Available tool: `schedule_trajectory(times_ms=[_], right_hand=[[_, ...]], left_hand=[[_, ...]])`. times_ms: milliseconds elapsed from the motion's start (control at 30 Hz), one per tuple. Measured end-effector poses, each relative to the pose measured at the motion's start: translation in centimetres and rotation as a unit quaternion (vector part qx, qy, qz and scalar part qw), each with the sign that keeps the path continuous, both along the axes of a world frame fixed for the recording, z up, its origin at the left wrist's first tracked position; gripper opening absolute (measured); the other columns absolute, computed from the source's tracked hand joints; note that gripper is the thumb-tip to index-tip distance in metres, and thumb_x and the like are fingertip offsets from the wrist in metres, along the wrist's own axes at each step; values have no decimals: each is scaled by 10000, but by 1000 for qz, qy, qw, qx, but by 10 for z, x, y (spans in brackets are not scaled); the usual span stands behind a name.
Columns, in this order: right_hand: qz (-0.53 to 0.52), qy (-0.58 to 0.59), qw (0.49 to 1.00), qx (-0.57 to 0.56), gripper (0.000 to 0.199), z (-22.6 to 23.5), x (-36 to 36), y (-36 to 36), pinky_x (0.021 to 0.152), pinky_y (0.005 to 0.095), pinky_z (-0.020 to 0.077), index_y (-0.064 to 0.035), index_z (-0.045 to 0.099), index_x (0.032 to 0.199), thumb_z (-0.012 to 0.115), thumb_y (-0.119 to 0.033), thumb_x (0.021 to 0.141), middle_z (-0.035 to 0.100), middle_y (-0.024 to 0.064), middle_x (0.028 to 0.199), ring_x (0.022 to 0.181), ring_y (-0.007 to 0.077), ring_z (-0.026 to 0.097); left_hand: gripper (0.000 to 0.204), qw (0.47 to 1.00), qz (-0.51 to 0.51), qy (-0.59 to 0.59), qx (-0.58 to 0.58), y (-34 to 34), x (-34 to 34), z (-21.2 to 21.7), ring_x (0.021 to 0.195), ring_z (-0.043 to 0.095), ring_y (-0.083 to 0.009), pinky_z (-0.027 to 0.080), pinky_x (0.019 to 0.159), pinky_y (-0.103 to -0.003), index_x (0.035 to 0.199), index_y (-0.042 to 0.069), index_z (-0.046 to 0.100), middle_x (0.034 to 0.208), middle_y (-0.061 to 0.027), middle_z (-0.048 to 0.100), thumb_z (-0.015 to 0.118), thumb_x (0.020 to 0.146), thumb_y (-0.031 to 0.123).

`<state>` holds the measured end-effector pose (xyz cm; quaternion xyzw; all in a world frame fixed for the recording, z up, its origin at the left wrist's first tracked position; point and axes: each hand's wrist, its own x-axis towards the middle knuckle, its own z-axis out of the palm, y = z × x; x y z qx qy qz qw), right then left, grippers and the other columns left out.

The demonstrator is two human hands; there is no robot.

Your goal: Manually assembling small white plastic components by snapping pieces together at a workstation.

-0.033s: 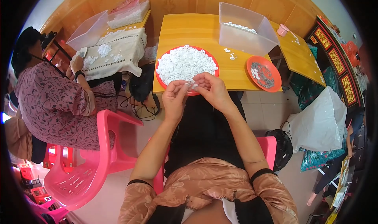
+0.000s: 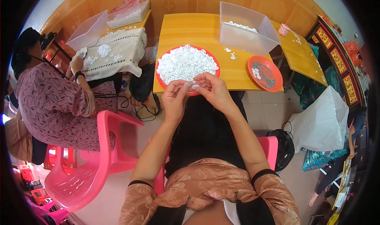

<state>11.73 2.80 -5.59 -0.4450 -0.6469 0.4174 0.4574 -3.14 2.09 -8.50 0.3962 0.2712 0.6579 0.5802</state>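
Note:
Over the near rim of a red round tray (image 2: pixel 217 64), my two hands meet, fingertips almost touching. The tray is heaped with small white plastic pieces (image 2: pixel 186 65), some showing a ring-shaped end. My left hand (image 2: pixel 175 100) is closed in a pinch at a small whitish piece (image 2: pixel 190 83); its exact shape is too small to make out. Thumb and fingers of my right hand (image 2: pixel 214 91) also pinch a small white piece at the same spot. To the right, an orange-red plate (image 2: pixel 278 82) holds small grey metal parts (image 2: pixel 269 82) and a few white pieces.
A clear plastic bin (image 2: pixel 247 41) stands at the table's (image 2: pixel 186 27) back right, loose white pieces beside it. At left, a co-worker (image 2: pixel 55 102) sits by a cloth-covered table (image 2: pixel 126 53). A pink chair (image 2: pixel 105 146) is at my left, a white sack (image 2: pixel 320 120) at my right.

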Motion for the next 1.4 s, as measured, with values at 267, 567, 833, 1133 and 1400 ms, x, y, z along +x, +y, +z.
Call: schedule_trajectory(times_ms=[267, 567, 833, 1133, 1400], right_hand=[[12, 16, 1000, -18, 244, 3, 7, -4, 740, 197, 472, 8, 562, 1041, 619, 31, 805, 601, 41, 909, 830, 77, 576], [-55, 232, 964, -121, 193, -9, 1, -6, 603, 201, 507, 19, 637, 987, 660, -36, 803, 656, 65, 869, 715, 91, 618], [-44, 300, 938, -167, 220, -5, 0, -8, 589, 210, 504, 19, 638, 1040, 630, -45, 829, 654, 70, 851, 688, 103, 615], [-14, 308, 929, -206, 222, -1, 5, -9, 624, 201, 485, 17, 640, 1043, 623, -63, 836, 645, 51, 845, 711, 94, 606], [-7, 296, 933, -207, 222, -2, 5, -8, 625, 191, 472, 10, 643, 1046, 620, -72, 840, 645, 42, 846, 708, 83, 597]], left_hand=[[117, 999, -17, 41, 21, 0, -1, -3, 812, 618, -105, 483, 736, -196, 983, -21, 570, 908, -84, 647, 571, 867, -8], [113, 995, -60, -18, -72, 1, -1, -5, 841, 652, -191, 523, 753, -249, 977, -9, 555, 916, -128, 652, 563, 885, 57], [111, 998, -46, 15, -50, 0, -1, -1, 791, 649, -152, 501, 709, -228, 967, -8, 569, 882, -99, 656, 576, 874, 52], [105, 996, -39, 72, -23, -2, -2, 1, 762, 644, -124, 475, 669, -208, 946, 4, 586, 852, -72, 659, 590, 865, 70], [111, 995, -41, 83, -26, -3, -1, 3, 762, 646, -123, 481, 670, -208, 950, 3, 586, 848, -78, 663, 589, 868, 77]])
